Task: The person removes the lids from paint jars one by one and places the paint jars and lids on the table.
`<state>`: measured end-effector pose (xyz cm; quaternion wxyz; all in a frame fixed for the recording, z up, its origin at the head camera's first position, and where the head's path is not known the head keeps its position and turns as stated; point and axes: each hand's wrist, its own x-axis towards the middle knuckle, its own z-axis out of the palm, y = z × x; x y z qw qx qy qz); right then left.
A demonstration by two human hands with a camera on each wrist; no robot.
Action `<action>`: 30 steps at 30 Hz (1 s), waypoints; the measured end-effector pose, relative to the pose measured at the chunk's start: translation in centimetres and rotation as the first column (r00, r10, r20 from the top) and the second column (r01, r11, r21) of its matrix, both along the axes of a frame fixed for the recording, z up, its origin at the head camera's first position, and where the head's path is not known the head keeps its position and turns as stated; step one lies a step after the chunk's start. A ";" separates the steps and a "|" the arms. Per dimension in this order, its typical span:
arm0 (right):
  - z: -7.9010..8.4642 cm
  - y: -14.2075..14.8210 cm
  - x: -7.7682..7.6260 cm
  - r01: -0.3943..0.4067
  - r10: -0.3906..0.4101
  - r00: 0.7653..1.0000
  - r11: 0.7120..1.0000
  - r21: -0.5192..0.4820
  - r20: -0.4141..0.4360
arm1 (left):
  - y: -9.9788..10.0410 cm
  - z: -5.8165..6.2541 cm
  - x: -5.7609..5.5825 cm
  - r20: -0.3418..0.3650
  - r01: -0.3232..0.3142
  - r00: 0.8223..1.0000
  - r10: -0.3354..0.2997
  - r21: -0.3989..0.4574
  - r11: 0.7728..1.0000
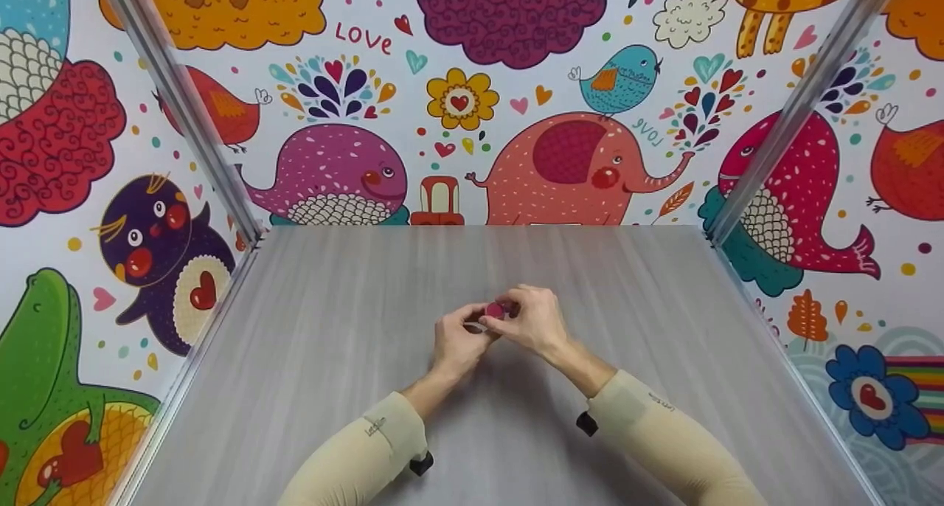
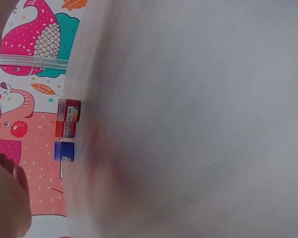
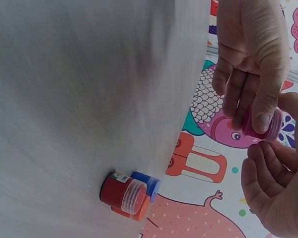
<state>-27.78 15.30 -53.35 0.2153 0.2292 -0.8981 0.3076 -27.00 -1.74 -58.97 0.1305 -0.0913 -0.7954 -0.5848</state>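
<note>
A small magenta paint jar (image 1: pixel 494 311) with a clear, ribbed lid (image 3: pixel 275 126) is held between both hands above the table. My left hand (image 1: pixel 457 344) grips the coloured body with thumb and fingers. From the other side, my right hand (image 1: pixel 535 318) has its thumb and fingertips around the lid. The left wrist view catches only a sliver of this jar at its left edge. Three more jars stand on the table in the wrist views: a dark red jar (image 3: pixel 115 191), an orange-red jar (image 3: pixel 139 210) and a blue jar (image 3: pixel 151 184). The head view does not show them.
The grey wood-grain table (image 1: pixel 354 299) lies beneath both hands. Metal frame posts (image 1: pixel 199 133) rise at its two back corners. Walls printed with cartoon animals, such as an elephant (image 1: pixel 564 174), enclose the back and sides.
</note>
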 end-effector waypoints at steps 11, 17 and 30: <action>-0.1 0.1 -0.1 -0.037 0.039 0.997 0.999 -0.041 0.066 | -0.5 0.2 0.4 -0.022 0.005 1.000 -0.005 0.020 1.000; 0.0 0.3 -0.1 -0.055 0.058 0.996 0.997 -0.053 0.061 | -0.5 0.3 0.5 -0.021 0.016 1.000 -0.015 0.013 1.000; 0.7 0.5 -0.4 -0.221 0.224 0.969 0.975 -0.038 0.104 | -1.4 0.2 0.7 -0.054 0.075 0.996 -0.073 0.041 0.996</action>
